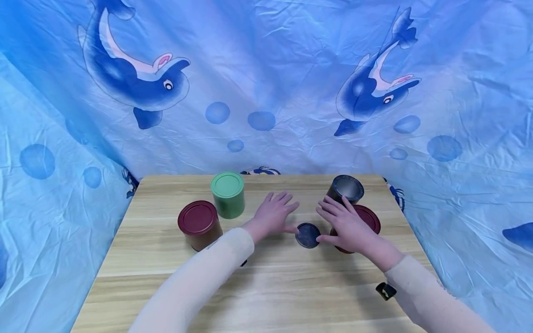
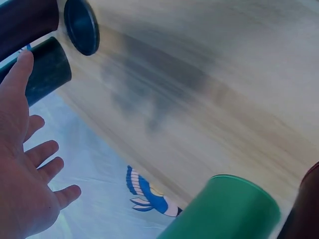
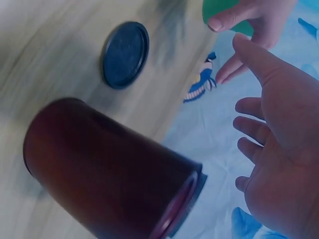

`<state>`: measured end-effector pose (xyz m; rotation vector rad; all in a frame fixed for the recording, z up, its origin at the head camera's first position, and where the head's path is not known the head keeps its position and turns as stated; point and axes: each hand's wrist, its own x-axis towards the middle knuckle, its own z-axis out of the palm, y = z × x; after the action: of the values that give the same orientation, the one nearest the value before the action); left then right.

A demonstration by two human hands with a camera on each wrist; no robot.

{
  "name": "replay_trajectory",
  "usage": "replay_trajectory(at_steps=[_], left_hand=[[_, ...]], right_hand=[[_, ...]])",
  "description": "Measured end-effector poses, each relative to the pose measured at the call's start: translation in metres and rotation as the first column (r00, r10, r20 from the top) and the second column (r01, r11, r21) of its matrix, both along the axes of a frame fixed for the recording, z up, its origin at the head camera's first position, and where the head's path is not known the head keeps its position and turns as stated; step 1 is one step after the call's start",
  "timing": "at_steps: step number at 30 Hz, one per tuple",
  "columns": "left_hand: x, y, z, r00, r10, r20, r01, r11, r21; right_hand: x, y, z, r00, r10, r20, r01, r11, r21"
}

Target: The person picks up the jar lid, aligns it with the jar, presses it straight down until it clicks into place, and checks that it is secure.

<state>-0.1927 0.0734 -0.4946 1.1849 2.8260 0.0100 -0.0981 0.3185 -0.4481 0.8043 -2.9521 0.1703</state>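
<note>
Left hand [image 1: 275, 215] and right hand [image 1: 347, 226] both spread flat, holding nothing, either side of a dark lid [image 1: 308, 235] lying on the table [image 1: 266, 286].

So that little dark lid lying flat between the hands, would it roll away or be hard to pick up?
The lid lies flat on the table, so it probably slides rather than rolls. It looks thin and low, so likely light but awkward to lift off the smooth wood; set on edge, its round shape could roll.
</note>
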Motion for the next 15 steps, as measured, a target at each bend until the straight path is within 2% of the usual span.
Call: replay_trajectory(at_steps=[5,12,15], left_hand=[[0.000,-0.009,-0.008,1.000,0.007,0.010,-0.008,1.000,0.017],[0.003,-0.023,-0.017,0.996,0.049,0.071,-0.052,0.998,0.033],[0.005,-0.029,-0.020,0.997,0.056,0.061,-0.058,0.998,0.034]], right_hand=[[0.000,-0.009,-0.013,1.000,-0.001,-0.006,0.001,1.000,-0.023],[-0.004,-0.017,-0.034,1.000,-0.004,0.014,0.005,0.999,-0.032],[-0.005,-0.020,-0.042,1.000,0.000,0.022,0.001,0.999,-0.051]])
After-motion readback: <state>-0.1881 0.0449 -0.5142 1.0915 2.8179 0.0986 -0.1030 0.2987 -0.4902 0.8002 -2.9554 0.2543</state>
